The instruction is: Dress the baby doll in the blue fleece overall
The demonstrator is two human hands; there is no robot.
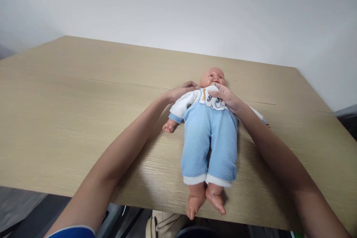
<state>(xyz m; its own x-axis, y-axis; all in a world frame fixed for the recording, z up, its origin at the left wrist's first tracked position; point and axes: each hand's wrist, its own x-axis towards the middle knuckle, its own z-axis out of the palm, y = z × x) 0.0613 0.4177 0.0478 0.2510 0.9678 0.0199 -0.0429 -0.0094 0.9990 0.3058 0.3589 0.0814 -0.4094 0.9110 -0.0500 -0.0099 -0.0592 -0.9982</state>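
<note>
A baby doll [209, 134] lies on its back on the wooden table [69, 111], head away from me, feet over the near edge. It wears a light blue fleece romper with a white top and an elephant picture on the chest. My left hand [182, 91] rests at the doll's shoulder by its neck, fingers curled onto the white cloth. My right hand [227, 96] lies on the doll's chest under its chin, fingers pinching the white collar. Both forearms stretch across the table on either side of the doll.
A plain white wall stands behind the table's far edge. Below the near edge I see a beige bag or shoe [164, 225] on the floor and a dark chair part [114, 215]. A dark object [347, 117] sits past the table's right edge.
</note>
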